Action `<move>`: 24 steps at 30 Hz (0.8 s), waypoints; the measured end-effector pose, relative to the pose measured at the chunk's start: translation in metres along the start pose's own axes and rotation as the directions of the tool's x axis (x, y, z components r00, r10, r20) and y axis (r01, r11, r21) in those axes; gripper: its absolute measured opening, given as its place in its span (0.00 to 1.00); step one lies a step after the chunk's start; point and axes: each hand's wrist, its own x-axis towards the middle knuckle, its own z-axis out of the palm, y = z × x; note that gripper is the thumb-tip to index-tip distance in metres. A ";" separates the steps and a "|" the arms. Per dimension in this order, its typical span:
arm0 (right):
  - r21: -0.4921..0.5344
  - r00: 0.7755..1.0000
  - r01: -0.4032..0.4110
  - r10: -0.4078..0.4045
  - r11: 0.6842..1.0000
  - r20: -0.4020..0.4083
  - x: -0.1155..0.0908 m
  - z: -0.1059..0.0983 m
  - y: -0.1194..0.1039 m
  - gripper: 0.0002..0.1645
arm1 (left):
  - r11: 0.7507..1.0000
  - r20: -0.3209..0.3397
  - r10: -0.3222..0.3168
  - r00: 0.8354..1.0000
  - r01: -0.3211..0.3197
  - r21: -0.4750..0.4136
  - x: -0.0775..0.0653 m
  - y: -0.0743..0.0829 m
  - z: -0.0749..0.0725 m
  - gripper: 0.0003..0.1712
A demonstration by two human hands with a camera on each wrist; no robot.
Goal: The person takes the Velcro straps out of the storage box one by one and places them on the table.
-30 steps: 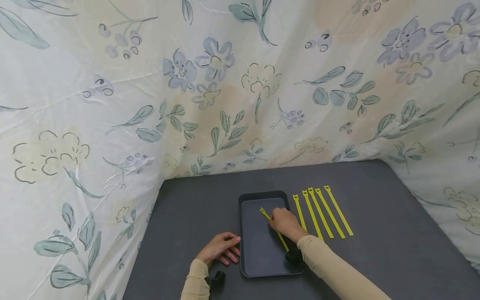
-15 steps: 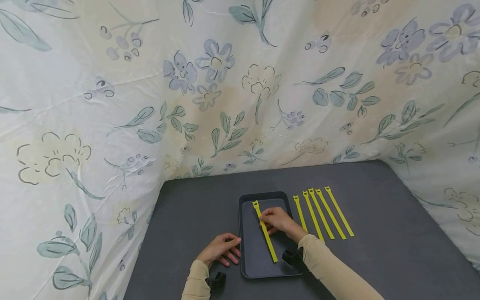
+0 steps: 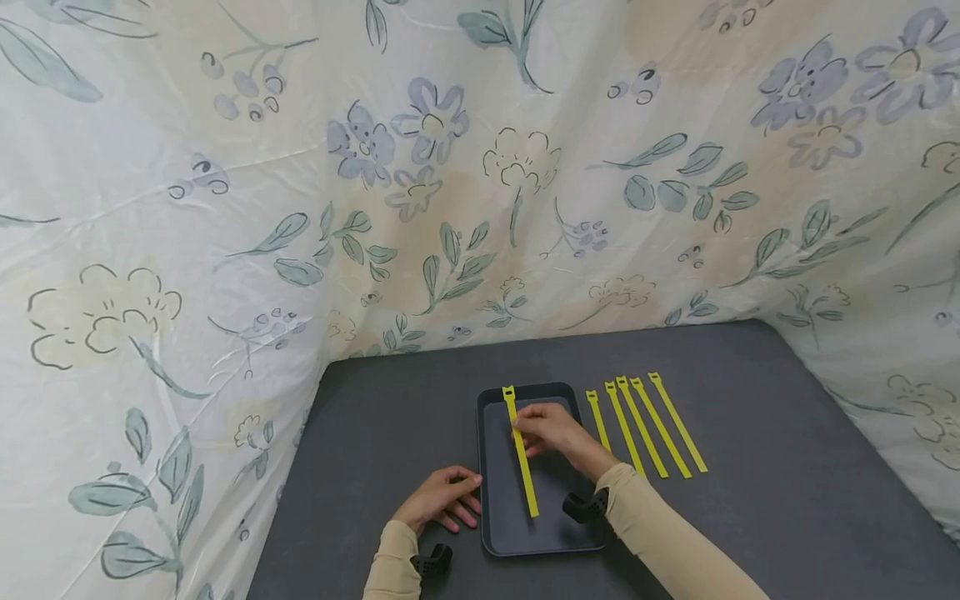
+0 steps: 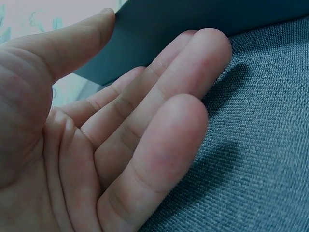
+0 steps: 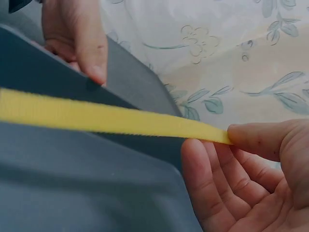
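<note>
My right hand (image 3: 555,435) pinches a yellow hook-and-loop cable tie (image 3: 523,471) between thumb and fingers, near its slotted head. The strap extends lengthwise over the left half of a dark grey tray (image 3: 558,527), its tail toward me. Seen from the right wrist, the yellow band (image 5: 96,116) spans the tray's inside, with the thumb on top of it and fingertips beneath. At the tray's left side, my left hand (image 3: 438,497) rests with loosely bent fingers, its thumb tip right at the rim. The left wrist view shows nothing in that palm (image 4: 72,159).
Several more yellow cable ties (image 3: 667,425) lie side by side on the dark grey tabletop (image 3: 757,400), right of the tray; the right forearm covers part of them. A floral cloth (image 3: 480,183) hangs behind and beside the table. Black wrist mounts (image 3: 432,562) sit below both hands.
My right hand has carried the cable tie leftward and slightly away from me over the tray, turning it nearly parallel to the long side. The left hand has stayed in place.
</note>
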 end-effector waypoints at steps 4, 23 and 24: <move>0.001 0.999 0.002 -0.002 1.000 -0.036 0.000 -0.003 -0.007 0.23 | 1.000 0.001 -0.001 1.000 0.001 0.001 0.000 -0.001 0.001 0.28; 0.019 0.991 0.084 -0.081 0.996 -0.107 -0.014 -0.013 -0.042 0.19 | 1.000 0.005 0.004 1.000 -0.004 0.015 0.001 0.000 0.000 0.29; 0.018 0.991 0.085 -0.082 0.996 -0.109 -0.015 -0.014 -0.044 0.19 | 1.000 0.005 0.003 1.000 -0.003 0.014 0.001 0.000 0.000 0.29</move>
